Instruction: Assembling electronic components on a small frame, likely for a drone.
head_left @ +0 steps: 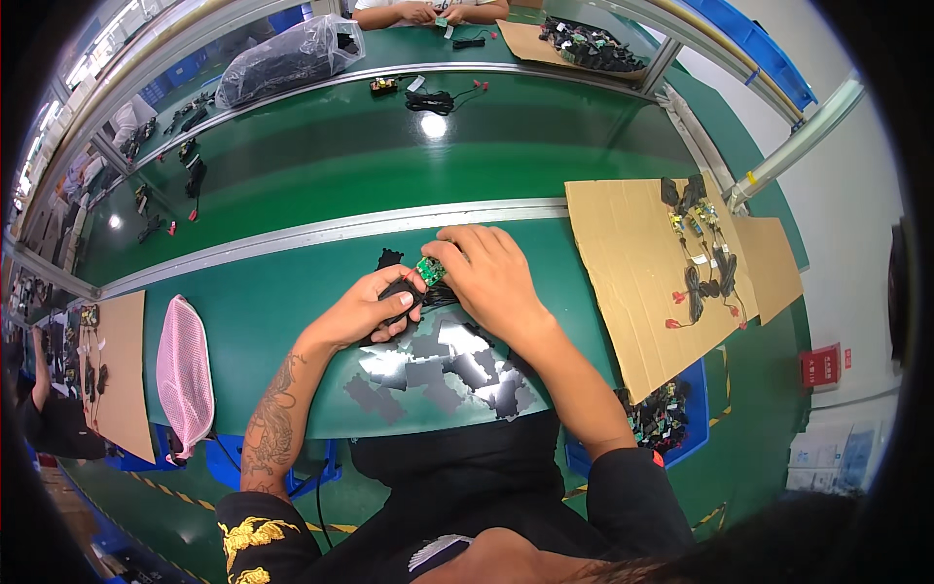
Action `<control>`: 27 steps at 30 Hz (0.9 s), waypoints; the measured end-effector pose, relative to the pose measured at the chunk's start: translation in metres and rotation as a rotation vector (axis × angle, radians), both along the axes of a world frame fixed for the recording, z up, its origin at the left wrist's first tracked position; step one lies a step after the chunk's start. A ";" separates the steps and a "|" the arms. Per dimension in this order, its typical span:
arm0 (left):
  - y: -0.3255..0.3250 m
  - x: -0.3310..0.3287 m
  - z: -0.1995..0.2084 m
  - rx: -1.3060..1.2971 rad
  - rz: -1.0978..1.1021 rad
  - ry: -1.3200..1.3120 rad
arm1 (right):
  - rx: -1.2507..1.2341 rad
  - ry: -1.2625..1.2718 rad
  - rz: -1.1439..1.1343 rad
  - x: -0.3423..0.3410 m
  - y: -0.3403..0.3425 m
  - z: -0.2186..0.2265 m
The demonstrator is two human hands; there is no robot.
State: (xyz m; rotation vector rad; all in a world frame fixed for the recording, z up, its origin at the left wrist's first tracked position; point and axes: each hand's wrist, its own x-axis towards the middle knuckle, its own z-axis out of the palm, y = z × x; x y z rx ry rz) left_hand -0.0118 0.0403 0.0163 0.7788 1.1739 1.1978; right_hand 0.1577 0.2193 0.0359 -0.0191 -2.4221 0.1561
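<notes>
Mid-frame, support by its edges the green circuit board (429, 271) pinched in right hand (486, 279), beside indistinct black item (398, 290) gripped in left hand (364, 308).

Off your left side: pink mesh bag (185, 375) on the bench, with a cardboard sheet (128, 380) just beyond it. On your right, a bigger cardboard panel (605, 263) overlaps a smaller cardboard piece (775, 273); blue bin (698, 401) sits low, below the bench. Metal rail (360, 230) runs across ahead of you. Farther out: clear plastic bag (277, 70) with dark contents, co-worker (477, 14) in white. Red box (820, 367) at the right wall.
</notes>
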 end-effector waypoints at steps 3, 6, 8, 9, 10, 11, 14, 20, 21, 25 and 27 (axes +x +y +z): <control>-0.002 -0.001 0.002 -0.014 -0.010 0.018 | 0.005 0.003 -0.005 0.000 -0.002 0.002; -0.003 -0.002 0.001 -0.016 -0.009 0.011 | -0.018 -0.010 0.023 0.000 -0.002 0.001; -0.004 -0.001 0.002 -0.035 -0.021 0.020 | -0.040 -0.021 0.049 0.000 -0.003 0.004; -0.004 0.000 0.003 -0.037 -0.021 0.019 | -0.115 -0.038 0.114 0.001 -0.007 0.011; -0.004 0.001 0.004 -0.051 -0.009 0.026 | -0.191 -0.054 0.179 0.002 -0.010 0.015; -0.005 0.002 0.004 -0.066 0.003 0.033 | -0.193 -0.056 0.179 0.002 -0.012 0.014; -0.004 0.002 0.011 -0.101 -0.002 0.060 | -0.125 -0.139 0.237 0.003 -0.015 0.008; -0.005 -0.003 0.008 -0.128 -0.058 0.085 | -0.125 -0.128 0.246 0.002 -0.010 0.001; -0.005 -0.004 0.008 -0.129 -0.058 0.083 | -0.126 -0.129 0.246 0.002 -0.010 0.000; -0.006 -0.005 0.006 -0.128 -0.096 0.091 | -0.071 -0.087 0.242 0.000 -0.011 0.000; -0.006 -0.005 0.005 -0.127 -0.096 0.098 | -0.057 -0.076 0.242 0.000 -0.012 -0.001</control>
